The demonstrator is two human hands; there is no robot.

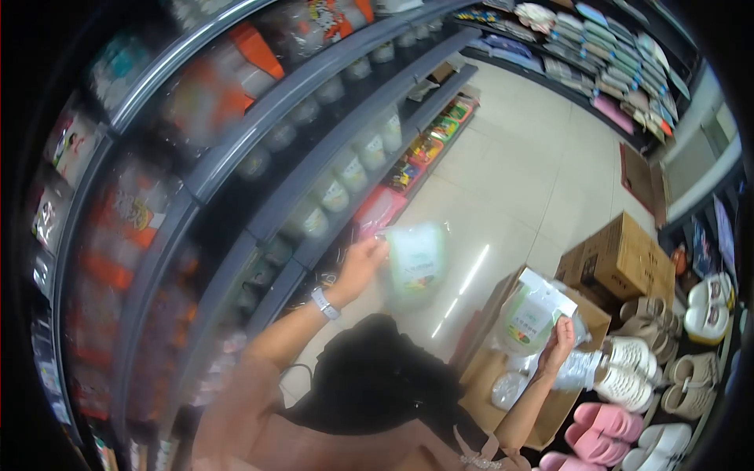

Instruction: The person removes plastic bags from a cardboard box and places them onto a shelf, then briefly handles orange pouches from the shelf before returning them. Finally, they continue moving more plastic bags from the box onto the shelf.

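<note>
My left hand [367, 267], a band on its wrist, is closed on the edge of a clear plastic pack [418, 255] with a white and green label, held up beside the shelving. The pack is slightly blurred, and its contents are hard to make out. My right hand [559, 341] grips the edge of a similar pack [528, 323], its label facing up, above an open cardboard box [479, 357]. Inside the box lie clear plastic packs [510, 388], partly hidden by my right forearm. Similar labelled packs [334, 192] stand in a row on a lower shelf.
Grey metal shelving [259, 208] with wrapped goods runs along the left. A closed cardboard carton [620, 259] stands behind the open box. Pink slippers [601, 428] and white shoes [632, 365] sit at the right. Folded textiles [605, 59] fill the far shelves beyond the tiled floor [518, 157].
</note>
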